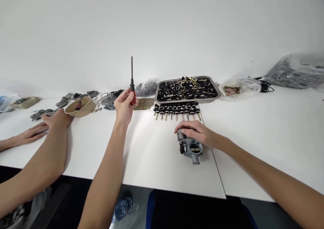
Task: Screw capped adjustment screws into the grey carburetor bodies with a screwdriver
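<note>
My left hand (123, 108) is closed around the red and black handle of a screwdriver (132, 82), raised above the table with its shaft pointing up. A grey metal carburetor (189, 149) rests on the white table, its round bore facing up toward me. Over its top end curls my right hand (196, 132), fingers wrapped about the cylindrical part. Behind the carburetor, small black-topped parts with brass stems (174, 110) stand in rows. A metal tray (187, 101) heaped with similar black and brass pieces sits just beyond them.
Brass bits (145, 104) lie in a pile left of the tray. Plastic bags of parts (243, 88) and a larger bag (291, 72) line the wall at right. At left, a co-worker's hands (57, 118) are near a beige bowl (84, 111) and grey castings (62, 102).
</note>
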Available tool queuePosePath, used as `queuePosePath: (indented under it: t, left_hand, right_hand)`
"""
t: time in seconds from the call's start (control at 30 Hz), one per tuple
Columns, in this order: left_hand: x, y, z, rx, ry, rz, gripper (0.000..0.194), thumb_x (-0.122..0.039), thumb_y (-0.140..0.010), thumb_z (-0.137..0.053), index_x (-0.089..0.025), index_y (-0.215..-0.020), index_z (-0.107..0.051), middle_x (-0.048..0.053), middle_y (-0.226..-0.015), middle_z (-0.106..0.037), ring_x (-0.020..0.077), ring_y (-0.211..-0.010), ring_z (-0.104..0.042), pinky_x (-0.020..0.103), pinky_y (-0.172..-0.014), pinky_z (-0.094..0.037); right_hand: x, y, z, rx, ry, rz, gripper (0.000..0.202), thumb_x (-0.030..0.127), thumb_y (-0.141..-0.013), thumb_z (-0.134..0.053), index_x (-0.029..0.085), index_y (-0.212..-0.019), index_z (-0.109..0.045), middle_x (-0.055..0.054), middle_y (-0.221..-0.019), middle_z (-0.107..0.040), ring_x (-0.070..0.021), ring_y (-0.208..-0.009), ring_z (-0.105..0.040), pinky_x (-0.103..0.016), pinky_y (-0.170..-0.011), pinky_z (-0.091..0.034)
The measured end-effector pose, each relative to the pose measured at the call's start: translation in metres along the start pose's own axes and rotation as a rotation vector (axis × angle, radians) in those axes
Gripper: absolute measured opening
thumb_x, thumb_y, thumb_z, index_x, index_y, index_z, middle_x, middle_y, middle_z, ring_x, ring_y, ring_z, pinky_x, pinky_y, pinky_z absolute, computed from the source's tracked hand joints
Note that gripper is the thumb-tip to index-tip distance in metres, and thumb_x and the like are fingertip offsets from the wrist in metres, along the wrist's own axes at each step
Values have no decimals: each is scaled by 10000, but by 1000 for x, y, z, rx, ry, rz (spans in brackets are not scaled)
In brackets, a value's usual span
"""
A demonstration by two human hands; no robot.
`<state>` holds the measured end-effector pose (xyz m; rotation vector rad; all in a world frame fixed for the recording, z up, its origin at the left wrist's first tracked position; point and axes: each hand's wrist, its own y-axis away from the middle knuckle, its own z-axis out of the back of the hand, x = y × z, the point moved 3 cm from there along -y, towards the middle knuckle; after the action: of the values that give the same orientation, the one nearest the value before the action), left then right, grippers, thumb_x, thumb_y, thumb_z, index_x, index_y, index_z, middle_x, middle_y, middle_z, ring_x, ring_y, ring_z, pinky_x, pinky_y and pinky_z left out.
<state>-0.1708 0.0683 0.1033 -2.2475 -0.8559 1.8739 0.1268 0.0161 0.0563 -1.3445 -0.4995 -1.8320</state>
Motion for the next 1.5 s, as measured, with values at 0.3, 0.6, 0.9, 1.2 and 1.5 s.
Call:
queuePosePath:
  t: [0.3, 0.6, 0.9, 1.2, 1.5]
  left_hand:
    - [-6, -7, 14, -205, 85, -101, 307, -288, -644, -839, -124, -816, -645, -2, -649, -559, 75, -529, -504, 229, -499, -455]
    - [0, -4, 18, -261, -73, -142, 253, -314, -775, -679, -186, -791, -462, 10, -739, -644, 81, -394, -490, 241, -399, -445]
    - [4, 0, 21, -329, -264, -126, 181, -235, -742, -611, -200, -759, -434, -55, -604, -573, 40, -315, -341, 186, -305, -266]
    - [8, 0, 24, -336, -295, -65, 203, -275, -717, -644, -198, -761, -461, -44, -603, -566, 53, -348, -385, 190, -316, -284]
    - [0, -5, 29, -390, -174, -59, 228, -282, -670, -651, -189, -749, -459, -43, -587, -586, 74, -310, -391, 226, -323, -327]
  right_hand:
    - [-1, 0, 0, 4, -14, -30, 340, 442, -990, -436, 195, -1058, -659, -42, -804, -599, -152, -669, -494, -281, -579, -345]
    - [-3, 0, 0, 12, -16, -30, 322, 435, -1000, -434, 212, -1077, -653, -28, -791, -578, -148, -654, -472, -281, -586, -330]
    - [-4, 0, 0, 17, -7, -14, 320, 431, -1005, -430, 213, -1083, -651, -17, -785, -559, -138, -655, -452, -278, -604, -330]
    - [5, 0, 0, 20, 52, 8, 360, 458, -1003, -424, 204, -1112, -654, -32, -834, -597, -148, -694, -491, -284, -637, -366]
    - [29, -2, 131, -338, 557, -253, 303, 431, -894, -566, 216, -1061, -699, -81, -1094, -692, -224, -923, -630, -339, -781, -463]
